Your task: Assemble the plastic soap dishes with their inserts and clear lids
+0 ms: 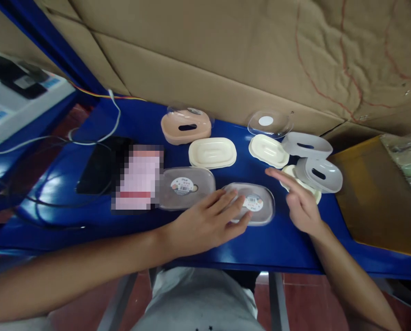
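My left hand (pixel 215 223) lies over a clear lidded container (pixel 267 212) with a round printed label, fingers spread across its top. Left of it, a similar clear container (pixel 169 200) also carries a label. My right hand (pixel 305 209) hovers with fingers stretched leftward, nothing visible in it, by a cream tray (pixel 313 192) and a grey slotted cover (pixel 332 179). Behind these are another grey slotted cover (pixel 312 141) and a cream tray (pixel 269 151). Farther left sit a larger cream tray (pixel 212 153) and a peach slotted cover (pixel 172 132).
A transparent lid (pixel 277 131) lies near the cardboard wall (pixel 205 55). At right stands a cardboard box (pixel 377 202). A pixelated pink rectangle (pixel 138 177) is on the blue table (pixel 205 257), beside a black object (pixel 95 170) and loose cables. A power strip (pixel 15 110) is far left.
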A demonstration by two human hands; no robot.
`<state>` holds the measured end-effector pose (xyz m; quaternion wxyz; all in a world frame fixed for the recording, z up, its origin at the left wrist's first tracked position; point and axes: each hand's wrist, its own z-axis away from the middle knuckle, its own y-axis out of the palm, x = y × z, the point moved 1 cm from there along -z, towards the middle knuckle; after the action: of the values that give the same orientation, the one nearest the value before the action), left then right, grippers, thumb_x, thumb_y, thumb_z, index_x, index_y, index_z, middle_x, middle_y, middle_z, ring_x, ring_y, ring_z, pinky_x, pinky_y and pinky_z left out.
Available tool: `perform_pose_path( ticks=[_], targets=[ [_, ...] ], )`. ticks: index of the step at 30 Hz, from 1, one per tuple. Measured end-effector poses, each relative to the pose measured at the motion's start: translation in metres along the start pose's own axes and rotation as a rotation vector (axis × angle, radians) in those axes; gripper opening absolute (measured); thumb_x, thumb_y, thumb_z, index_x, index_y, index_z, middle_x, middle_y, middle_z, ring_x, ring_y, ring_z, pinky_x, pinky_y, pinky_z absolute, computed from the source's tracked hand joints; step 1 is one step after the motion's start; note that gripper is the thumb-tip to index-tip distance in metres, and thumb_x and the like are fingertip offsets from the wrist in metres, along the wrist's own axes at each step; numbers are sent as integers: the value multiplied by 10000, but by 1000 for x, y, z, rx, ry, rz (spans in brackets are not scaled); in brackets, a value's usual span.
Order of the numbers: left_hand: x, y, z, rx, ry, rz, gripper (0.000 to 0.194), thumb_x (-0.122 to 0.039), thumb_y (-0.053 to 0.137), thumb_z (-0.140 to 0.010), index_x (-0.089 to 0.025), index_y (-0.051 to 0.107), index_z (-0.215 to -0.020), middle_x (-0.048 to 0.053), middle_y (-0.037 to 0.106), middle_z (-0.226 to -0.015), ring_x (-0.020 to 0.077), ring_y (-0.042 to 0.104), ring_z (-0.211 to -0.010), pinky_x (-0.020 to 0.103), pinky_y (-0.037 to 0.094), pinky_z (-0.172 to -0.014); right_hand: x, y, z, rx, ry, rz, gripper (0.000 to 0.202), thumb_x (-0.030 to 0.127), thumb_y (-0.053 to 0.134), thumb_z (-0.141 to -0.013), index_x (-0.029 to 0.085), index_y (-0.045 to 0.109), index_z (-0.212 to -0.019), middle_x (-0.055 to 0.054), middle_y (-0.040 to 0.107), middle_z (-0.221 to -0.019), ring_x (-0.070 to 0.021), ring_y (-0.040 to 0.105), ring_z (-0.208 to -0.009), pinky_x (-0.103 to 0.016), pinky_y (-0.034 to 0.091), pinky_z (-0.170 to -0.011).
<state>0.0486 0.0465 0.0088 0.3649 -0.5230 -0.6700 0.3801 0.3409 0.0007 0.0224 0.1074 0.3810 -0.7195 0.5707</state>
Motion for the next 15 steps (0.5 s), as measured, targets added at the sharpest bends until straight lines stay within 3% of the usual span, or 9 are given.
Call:
perform_pose_path(
  ticks=[3,6,8,11,15],
  targets=[
    [-6,-3,1,0,80,26,341,-228,651,-1051,-209,643,-1391,116,713,-1395,292,671,-1288,469,544,-1121,-9,6,-38,35,-24,106,437,304,461,-1142,339,578,-1562,-38,676,-1521,-249,589,-1467,-514,462,-1260],
    [-9,-5,0,-23,116,36,284,-237,627,-1062,-230,665,-1344,95,733,-1323,273,669,-1234,454,537,-1097,-17,31,-78,188,-134,230,430,272,501,-1122,264,597,-1541,-83,669,-1530,-277,585,-1471,-551,474,-1230],
    [-8,-5,-1,-34,112,25,266,-221,630,-1054,-230,670,-1317,91,738,-1282,267,666,-1201,452,536,-1076,-21,45,-93,220,-177,309,413,273,537,-1107,218,622,-1507,-119,670,-1523,-306,593,-1456,-575,481,-1201],
    [-4,-5,-3,-46,101,1,253,-182,649,-1031,-220,673,-1279,88,738,-1230,257,667,-1149,448,532,-1057,-23,48,-92,219,-214,404,320,305,591,-1092,199,710,-1369,-130,743,-1388,-322,648,-1358,-575,497,-1146],
    [-1,-2,-5,-115,70,2,198,-179,668,-1024,-202,690,-1220,75,735,-1151,239,673,-1108,447,511,-1088,-23,20,-73,212,-203,424,243,412,605,-1096,235,773,-1099,-71,800,-1151,-290,724,-1162,-541,522,-1064]
  ],
)
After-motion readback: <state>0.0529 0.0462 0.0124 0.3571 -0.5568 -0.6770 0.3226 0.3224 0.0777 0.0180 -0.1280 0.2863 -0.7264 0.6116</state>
